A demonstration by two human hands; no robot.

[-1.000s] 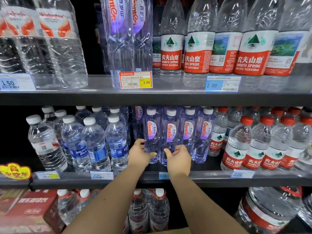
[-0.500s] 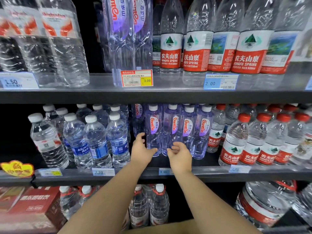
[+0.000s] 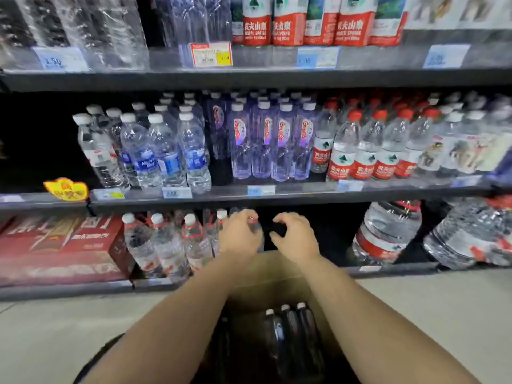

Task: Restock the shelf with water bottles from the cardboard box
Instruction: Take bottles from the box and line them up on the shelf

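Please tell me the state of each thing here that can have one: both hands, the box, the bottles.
left hand: fingers loosely curled, holding nothing.
right hand: fingers loosely curled, empty.
cardboard box: open at the top.
bottles in the box: upright, capped.
purple bottles: upright on the middle shelf, capped.
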